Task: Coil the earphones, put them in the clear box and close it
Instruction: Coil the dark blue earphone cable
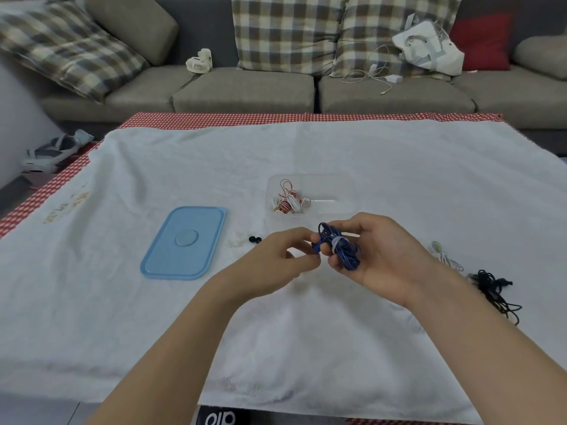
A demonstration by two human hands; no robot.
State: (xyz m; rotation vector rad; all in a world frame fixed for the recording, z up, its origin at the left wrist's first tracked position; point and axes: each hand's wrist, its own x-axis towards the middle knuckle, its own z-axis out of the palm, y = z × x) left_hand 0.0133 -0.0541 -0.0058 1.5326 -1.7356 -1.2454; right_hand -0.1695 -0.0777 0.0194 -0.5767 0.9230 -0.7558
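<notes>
My right hand (383, 256) grips a coiled bundle of blue earphones (343, 248) just above the table, with a pale band round its middle. My left hand (288, 256) pinches the bundle's left end, where a blue plug or bud shows. Behind the hands stands the clear box (337, 185), open, with a red-and-white coiled earphone (288, 202) inside at its left. The light blue lid (184, 242) lies flat on the cloth to the left.
White earphones (445, 256) and a tangle of black earphones (494, 291) lie at the right. Two small black ear tips (255, 239) sit near the lid. A white cloth (214, 317) covers the table. Behind it is a sofa with cushions, a fan and cables.
</notes>
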